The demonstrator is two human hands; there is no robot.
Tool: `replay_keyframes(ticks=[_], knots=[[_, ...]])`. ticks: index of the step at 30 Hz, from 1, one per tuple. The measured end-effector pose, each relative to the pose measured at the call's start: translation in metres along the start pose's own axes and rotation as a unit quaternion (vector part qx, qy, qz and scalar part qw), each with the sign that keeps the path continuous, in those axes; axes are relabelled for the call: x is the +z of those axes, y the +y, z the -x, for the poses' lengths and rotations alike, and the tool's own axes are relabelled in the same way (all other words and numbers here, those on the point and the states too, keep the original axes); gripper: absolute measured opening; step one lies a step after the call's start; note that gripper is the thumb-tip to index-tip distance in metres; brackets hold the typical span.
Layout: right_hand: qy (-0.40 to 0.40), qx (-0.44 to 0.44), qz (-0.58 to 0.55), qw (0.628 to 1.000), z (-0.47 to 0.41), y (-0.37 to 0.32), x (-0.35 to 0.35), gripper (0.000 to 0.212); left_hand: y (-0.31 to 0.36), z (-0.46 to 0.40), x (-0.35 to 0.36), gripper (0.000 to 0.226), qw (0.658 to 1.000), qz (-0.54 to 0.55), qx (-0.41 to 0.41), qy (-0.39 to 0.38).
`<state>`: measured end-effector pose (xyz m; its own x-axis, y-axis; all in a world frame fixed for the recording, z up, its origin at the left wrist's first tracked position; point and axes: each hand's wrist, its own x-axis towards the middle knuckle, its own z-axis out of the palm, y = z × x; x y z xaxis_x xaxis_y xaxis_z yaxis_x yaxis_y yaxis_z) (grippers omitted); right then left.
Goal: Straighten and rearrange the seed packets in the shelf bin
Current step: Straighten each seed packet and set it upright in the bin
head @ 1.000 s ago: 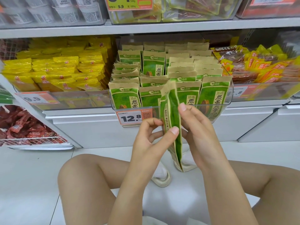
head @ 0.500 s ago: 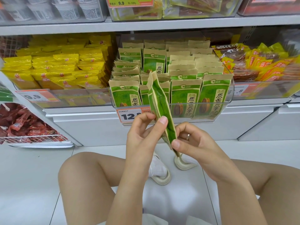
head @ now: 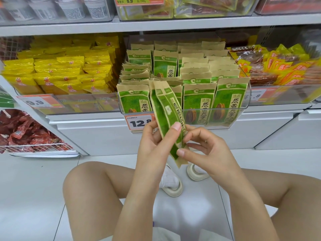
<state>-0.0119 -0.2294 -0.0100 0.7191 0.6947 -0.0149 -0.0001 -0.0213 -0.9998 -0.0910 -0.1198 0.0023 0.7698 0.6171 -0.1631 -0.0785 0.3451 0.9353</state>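
Shelf bin (head: 231, 112): clear-walled, crammed with upright green packets; the front row gapes just right of its leftmost packet.
Held seed packets (head: 166, 119): a few together, edge-on and tilted, in front of the bin's front wall.
Handling: probably light, crinkly paper over loose seeds; flat faces likely grip best.
Left hand (head: 156, 145): thumb and fingers pinch the bundle's faces.
Right hand (head: 205, 150): fingertips pinch its lower end.
Room: open floor below; price tag (head: 139, 121) close by.
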Motion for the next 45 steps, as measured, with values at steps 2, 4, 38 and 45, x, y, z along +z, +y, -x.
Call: replay_keyframes(ticks=[2, 4, 38, 45], knots=[[0.019, -0.003, 0.032, 0.999, -0.001, 0.002, 0.001, 0.028, -0.002, -0.001, 0.000, 0.037, 0.999, -0.026, 0.023, 0.022], [0.067, 0.014, -0.038, 0.997, -0.002, 0.001, -0.002, 0.036, -0.005, -0.003, -0.004, 0.029, 0.999, -0.028, 0.031, 0.034], [0.162, -0.029, -0.045, 0.985, 0.001, -0.007, 0.013, 0.014, -0.031, -0.004, 0.009, 0.015, 0.927, -0.313, 0.190, 0.086], [0.141, -0.006, -0.028, 0.990, 0.001, -0.006, 0.013, 0.020, -0.027, -0.004, 0.007, 0.016, 0.959, -0.234, 0.132, 0.086]])
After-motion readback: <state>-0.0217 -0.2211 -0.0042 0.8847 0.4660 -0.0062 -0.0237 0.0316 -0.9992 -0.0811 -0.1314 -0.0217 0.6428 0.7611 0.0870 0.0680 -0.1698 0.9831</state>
